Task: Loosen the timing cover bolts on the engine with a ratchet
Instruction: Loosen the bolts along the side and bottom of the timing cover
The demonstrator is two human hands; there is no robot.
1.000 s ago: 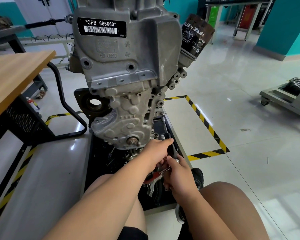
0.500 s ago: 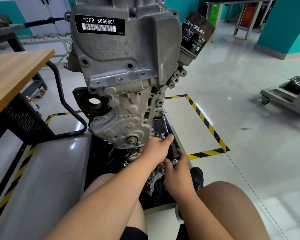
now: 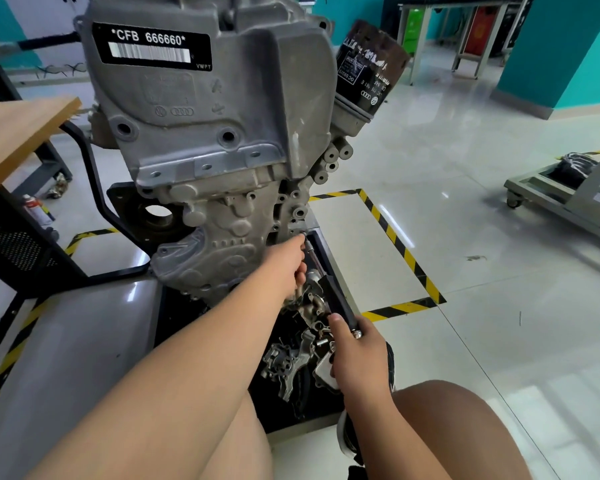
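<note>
Head view: ratchet (image 3: 336,301) is gripped by right hand (image 3: 357,356), socket end pinched by left hand (image 3: 289,259) at timing cover (image 3: 222,244); if tilted, bolt may be rounded.

Automotive workshop: bare engine (image 3: 222,133) with oil filter (image 3: 368,71), glossy tiled floor (image 3: 465,306) marked with yellow-black hazard tape (image 3: 397,245), loose metal parts (image 3: 291,365), wood-topped surface (image 3: 14,133), steel-framed benches (image 3: 465,32), wheeled cart (image 3: 551,199), teal walls (image 3: 551,46).
</note>
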